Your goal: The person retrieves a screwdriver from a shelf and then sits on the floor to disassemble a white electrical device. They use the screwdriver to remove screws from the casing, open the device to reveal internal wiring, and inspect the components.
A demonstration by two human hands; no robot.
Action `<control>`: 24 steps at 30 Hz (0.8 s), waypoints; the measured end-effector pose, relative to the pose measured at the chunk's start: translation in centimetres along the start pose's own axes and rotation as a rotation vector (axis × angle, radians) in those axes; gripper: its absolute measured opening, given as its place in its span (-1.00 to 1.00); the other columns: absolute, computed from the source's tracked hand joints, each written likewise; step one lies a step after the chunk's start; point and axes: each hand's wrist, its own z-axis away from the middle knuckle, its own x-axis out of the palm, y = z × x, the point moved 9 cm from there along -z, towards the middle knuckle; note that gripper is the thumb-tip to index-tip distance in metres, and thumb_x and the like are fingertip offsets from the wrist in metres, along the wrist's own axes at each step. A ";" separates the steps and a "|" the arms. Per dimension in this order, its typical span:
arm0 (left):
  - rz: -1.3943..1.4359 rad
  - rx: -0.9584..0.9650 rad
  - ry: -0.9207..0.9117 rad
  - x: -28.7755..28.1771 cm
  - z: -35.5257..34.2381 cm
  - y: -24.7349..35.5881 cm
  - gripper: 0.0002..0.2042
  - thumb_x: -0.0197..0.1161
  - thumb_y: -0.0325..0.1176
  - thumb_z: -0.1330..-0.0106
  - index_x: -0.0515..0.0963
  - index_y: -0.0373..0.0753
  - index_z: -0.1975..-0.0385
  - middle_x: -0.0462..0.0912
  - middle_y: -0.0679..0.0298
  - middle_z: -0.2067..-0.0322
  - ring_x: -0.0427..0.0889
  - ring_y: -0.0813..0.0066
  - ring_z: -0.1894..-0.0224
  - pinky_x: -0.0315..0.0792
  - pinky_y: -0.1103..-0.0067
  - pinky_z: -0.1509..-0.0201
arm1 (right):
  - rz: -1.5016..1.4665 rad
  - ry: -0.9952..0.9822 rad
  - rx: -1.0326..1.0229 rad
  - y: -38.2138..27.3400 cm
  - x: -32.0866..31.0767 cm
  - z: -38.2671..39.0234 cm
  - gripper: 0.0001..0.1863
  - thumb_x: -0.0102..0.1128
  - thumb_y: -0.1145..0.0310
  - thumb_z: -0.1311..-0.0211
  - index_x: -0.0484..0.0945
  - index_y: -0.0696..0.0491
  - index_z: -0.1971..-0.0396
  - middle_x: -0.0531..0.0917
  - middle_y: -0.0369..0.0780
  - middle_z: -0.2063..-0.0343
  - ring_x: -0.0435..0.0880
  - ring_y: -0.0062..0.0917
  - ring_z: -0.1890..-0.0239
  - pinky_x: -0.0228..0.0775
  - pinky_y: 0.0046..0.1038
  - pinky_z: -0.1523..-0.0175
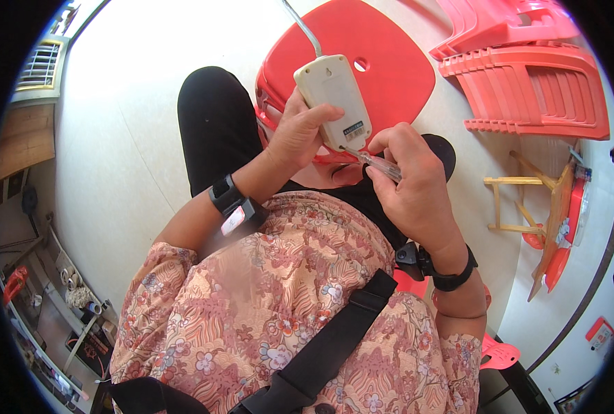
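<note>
In my left hand (300, 131) is a white power strip (332, 90), its back turned up, showing a keyhole slot, corner screw holes and a small dark label. The thumb lies across its back, and the other fingers are mostly hidden beneath. A grey cord (303, 26) runs from its far end. My right hand (414, 183) grips a screwdriver (383, 166) by its clear handle. The screwdriver's tip meets a hole at the near left corner of the strip; whether a screw sits there is too small to tell.
Under the strip, between my knees, stands a red plastic stool (396, 62). Stacked red stools (534, 90) lie at the far right, with a wooden folding frame (555, 214) nearer. Shelving with tools and cords (65, 310) lines the left side. A black strap (320, 345) crosses my patterned shirt.
</note>
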 end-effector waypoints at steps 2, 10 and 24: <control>0.004 0.004 -0.010 0.2 0.0 0.1 -0.46 0.21 -0.60 -0.11 0.26 -0.26 -0.15 0.46 0.19 0.03 0.51 0.31 -0.07 0.51 0.27 -0.11 | -0.029 0.024 0.027 0.2 -0.3 0.0 -0.71 0.31 0.49 -0.02 0.39 0.10 0.29 0.52 -0.11 0.41 0.57 -0.17 0.31 0.42 -0.27 0.27; 0.016 -0.020 0.010 -0.1 0.0 -0.3 -0.44 0.19 -0.62 -0.11 0.21 -0.26 -0.17 0.46 0.17 0.01 0.52 0.30 -0.08 0.52 0.26 -0.12 | 0.111 0.029 0.012 -0.2 0.2 0.2 -0.81 0.24 0.47 -0.08 0.42 0.07 0.33 0.55 -0.16 0.52 0.60 -0.21 0.42 0.39 -0.26 0.38; 0.023 -0.020 0.009 0.1 0.0 0.1 -0.42 0.20 -0.61 -0.09 0.23 -0.25 -0.17 0.48 0.18 0.03 0.53 0.32 -0.06 0.54 0.30 -0.09 | 0.134 0.011 0.030 -0.2 0.0 0.4 -0.73 0.30 0.49 0.03 0.46 0.08 0.29 0.51 -0.17 0.46 0.56 -0.21 0.29 0.42 -0.27 0.27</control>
